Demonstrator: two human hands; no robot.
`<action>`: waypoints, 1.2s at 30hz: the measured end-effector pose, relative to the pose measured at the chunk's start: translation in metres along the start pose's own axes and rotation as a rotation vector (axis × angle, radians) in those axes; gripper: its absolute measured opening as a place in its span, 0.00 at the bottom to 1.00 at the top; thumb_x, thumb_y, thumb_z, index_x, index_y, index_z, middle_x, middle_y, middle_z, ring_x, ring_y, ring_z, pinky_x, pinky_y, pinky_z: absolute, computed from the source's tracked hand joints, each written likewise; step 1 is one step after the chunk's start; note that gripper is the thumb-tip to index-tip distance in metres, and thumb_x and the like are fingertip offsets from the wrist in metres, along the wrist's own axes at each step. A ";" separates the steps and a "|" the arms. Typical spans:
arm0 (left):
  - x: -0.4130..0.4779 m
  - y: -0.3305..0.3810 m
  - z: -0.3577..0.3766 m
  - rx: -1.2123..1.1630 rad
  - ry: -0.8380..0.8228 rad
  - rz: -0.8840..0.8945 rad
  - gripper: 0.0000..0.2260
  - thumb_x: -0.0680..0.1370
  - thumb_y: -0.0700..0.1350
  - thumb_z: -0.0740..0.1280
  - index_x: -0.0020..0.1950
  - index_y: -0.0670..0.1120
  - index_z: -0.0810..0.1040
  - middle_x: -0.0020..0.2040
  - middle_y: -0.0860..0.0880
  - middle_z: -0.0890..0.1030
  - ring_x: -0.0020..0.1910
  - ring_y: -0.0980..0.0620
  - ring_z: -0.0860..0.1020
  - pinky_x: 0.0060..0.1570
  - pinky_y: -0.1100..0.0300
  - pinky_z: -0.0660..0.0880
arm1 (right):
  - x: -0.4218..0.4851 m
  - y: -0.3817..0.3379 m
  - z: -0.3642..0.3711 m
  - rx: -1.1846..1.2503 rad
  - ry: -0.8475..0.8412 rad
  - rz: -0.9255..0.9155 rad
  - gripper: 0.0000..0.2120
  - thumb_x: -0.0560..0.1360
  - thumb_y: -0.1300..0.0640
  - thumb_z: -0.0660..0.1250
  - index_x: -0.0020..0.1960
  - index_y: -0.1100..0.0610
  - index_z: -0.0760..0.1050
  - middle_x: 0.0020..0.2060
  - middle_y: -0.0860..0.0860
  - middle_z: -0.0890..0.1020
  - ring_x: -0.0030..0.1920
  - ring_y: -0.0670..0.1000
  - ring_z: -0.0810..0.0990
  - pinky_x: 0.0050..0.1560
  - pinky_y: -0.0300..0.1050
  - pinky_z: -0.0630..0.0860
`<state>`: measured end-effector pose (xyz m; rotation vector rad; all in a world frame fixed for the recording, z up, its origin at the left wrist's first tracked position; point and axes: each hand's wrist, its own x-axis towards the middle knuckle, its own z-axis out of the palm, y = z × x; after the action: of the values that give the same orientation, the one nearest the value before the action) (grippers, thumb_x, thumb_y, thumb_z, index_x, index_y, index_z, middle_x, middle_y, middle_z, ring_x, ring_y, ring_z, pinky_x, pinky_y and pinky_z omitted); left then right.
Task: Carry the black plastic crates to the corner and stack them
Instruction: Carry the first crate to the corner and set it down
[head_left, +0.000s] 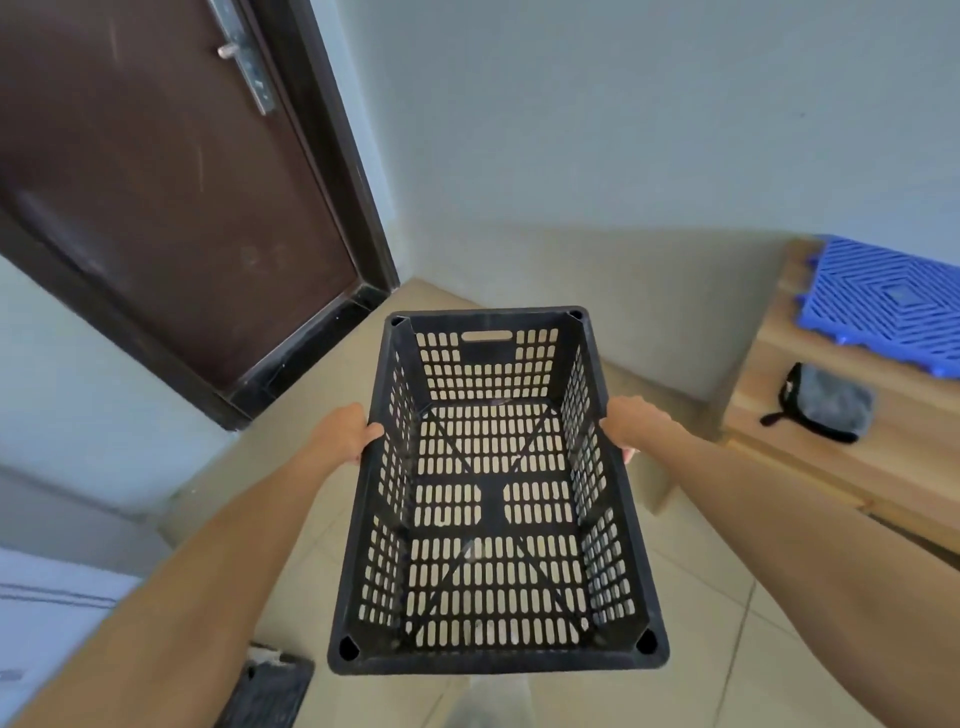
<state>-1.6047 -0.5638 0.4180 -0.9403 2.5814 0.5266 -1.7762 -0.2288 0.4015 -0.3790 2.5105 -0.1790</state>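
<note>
At the left side of the black plastic crate (493, 499), the left hand (345, 431) was closed in a grip on the long rim, thumb lying over the top edge and the fingers wrapped down the outside wall. Across the crate, the right hand (631, 426) gripped the opposite long rim the same way, fingers curled over the outer side, fingertips showing just below the edge. Both forearms reached forward, and the crate hung between them in the air, above the tiled floor (696, 623) and clear of it.

Far left, a dark brown door (171, 208) with a metal lock plate (244, 57) stood shut in its dark frame. A dark slotted object (270, 686) lay on the floor at the lower left, under the left forearm; too little of it showed to name it. Beyond the crate, the pale wall (623, 130) met the floor at an empty corner beside the door frame. To the right stood a wooden bench (810, 447), close beside the right forearm, carrying a blue plastic grid mat (883, 306) and a small grey pouch with black trim (823, 402).

The crate was upright, open side up and empty, its long axis running straight away from the person toward the corner, with the handle slot of the far short wall facing the wall.
</note>
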 end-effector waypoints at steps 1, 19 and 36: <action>0.022 0.003 -0.010 0.020 -0.002 0.012 0.09 0.81 0.48 0.62 0.48 0.43 0.70 0.41 0.46 0.78 0.38 0.50 0.78 0.43 0.56 0.76 | 0.020 -0.008 -0.010 0.000 -0.004 0.003 0.11 0.81 0.57 0.58 0.56 0.61 0.75 0.40 0.53 0.81 0.33 0.48 0.79 0.33 0.41 0.75; 0.384 0.131 -0.107 -0.016 0.005 -0.072 0.11 0.81 0.48 0.62 0.53 0.39 0.73 0.48 0.41 0.79 0.46 0.46 0.78 0.44 0.53 0.74 | 0.415 -0.063 -0.163 0.027 -0.042 0.014 0.09 0.80 0.59 0.59 0.54 0.64 0.74 0.34 0.52 0.75 0.34 0.50 0.77 0.31 0.41 0.73; 0.644 0.127 -0.042 -0.213 -0.080 -0.312 0.11 0.81 0.46 0.61 0.57 0.39 0.70 0.51 0.39 0.79 0.43 0.45 0.75 0.41 0.52 0.73 | 0.707 -0.148 -0.201 -0.088 -0.113 -0.037 0.17 0.80 0.58 0.61 0.67 0.60 0.65 0.51 0.58 0.77 0.47 0.55 0.77 0.44 0.47 0.75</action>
<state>-2.1620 -0.8387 0.2034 -1.3342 2.2790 0.7418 -2.4139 -0.5784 0.2186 -0.4584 2.4062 -0.0591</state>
